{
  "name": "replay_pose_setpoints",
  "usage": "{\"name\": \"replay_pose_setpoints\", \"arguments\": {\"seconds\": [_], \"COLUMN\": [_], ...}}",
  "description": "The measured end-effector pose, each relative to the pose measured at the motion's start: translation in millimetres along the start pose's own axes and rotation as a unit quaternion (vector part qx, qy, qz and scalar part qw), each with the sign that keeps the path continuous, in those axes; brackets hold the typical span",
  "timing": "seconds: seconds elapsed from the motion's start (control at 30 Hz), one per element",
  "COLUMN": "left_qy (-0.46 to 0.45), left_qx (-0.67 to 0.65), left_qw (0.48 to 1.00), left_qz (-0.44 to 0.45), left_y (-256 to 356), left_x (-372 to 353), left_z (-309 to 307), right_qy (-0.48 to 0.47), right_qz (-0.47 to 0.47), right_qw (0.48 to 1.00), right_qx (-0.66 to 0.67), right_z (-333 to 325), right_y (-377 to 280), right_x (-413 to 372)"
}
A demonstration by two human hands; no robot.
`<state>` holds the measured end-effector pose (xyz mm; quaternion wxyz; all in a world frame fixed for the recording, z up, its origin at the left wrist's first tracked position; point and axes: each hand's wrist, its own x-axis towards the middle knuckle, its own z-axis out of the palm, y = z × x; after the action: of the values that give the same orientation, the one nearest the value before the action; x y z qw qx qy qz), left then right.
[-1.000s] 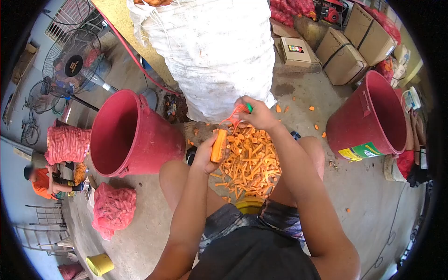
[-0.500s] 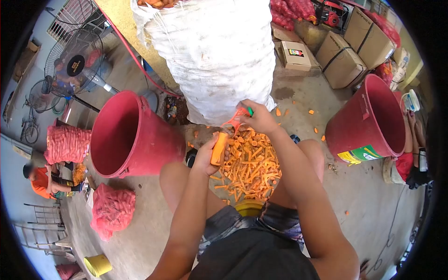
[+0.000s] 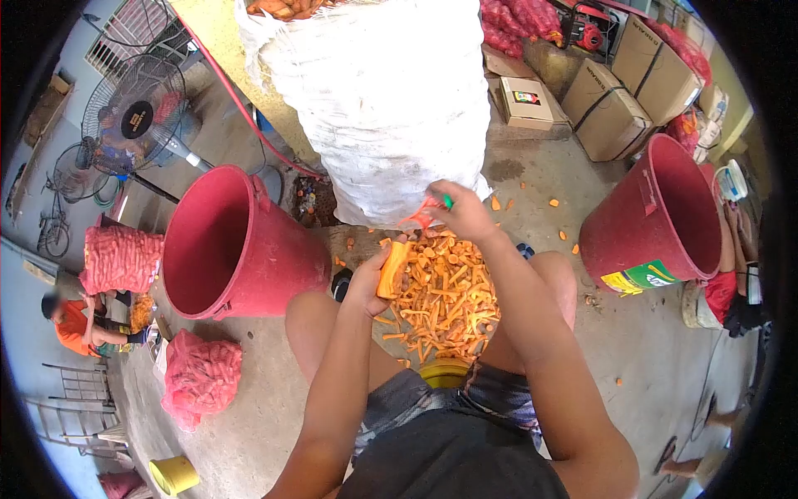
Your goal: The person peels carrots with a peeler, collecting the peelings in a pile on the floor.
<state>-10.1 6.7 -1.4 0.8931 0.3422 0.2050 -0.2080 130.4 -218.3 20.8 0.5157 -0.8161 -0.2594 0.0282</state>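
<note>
My left hand is closed round a thick peeled carrot, held upright over the pile. Up and to the right, my right hand grips a red peeler with a green part showing by the fingers. The peeler is just above the carrot's top end, apart from it; its blade is blurred. Below both hands lies a heap of orange carrot peelings and pieces between my knees. A yellow container shows at the heap's near edge.
A tall white sack stands right ahead. Large red bins stand at left and right. A pink mesh bag lies on the floor at left. Beyond it sits a person in orange. Cardboard boxes are at back right.
My right hand has drawn the peeler up off the carrot and slightly right. The carrot in my left hand has turned a little. Another person's feet have come into view at lower right.
</note>
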Motion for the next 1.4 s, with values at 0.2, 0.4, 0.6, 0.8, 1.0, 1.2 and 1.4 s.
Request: {"name": "replay_pose_setpoints", "arguments": {"seconds": [0.2,0.4,0.6,0.8,1.0,1.2,1.4], "left_qy": [0.069,0.023,0.06,0.167,0.232,0.236,0.244], "left_qx": [-0.067,-0.015,0.0,-0.064,-0.057,-0.071,0.089], "left_qw": [0.995,0.999,0.998,0.976,0.96,0.96,0.953], "left_qz": [0.039,0.026,0.035,0.125,0.148,0.133,0.159], "left_y": [1.7,-0.7,3.6,9.1,5.9,-0.7,3.5], "left_x": [5.1,1.4,4.5,20.0,25.8,27.2,7.0], "left_z": [3.5,4.7,-4.2,-4.1,9.1,4.7,16.5], "right_qy": [-0.095,-0.004,-0.007,-0.127,-0.12,-0.112,-0.228], "right_qz": [-0.07,-0.069,0.014,-0.033,-0.009,0.05,0.172], "right_qw": [0.993,0.998,0.996,0.969,0.952,0.946,0.882], "right_qx": [0.016,-0.003,-0.084,-0.208,-0.281,-0.301,-0.376], "right_z": [17.7,11.1,6.3,49.1,71.1,73.6,21.7], "right_y": [-27.8,4.8,13.8,-16.2,-44.8,-44.6,6.7], "right_x": [-17.9,-3.2,1.2,-29.7,-38.3,-33.4,-1.2]}}
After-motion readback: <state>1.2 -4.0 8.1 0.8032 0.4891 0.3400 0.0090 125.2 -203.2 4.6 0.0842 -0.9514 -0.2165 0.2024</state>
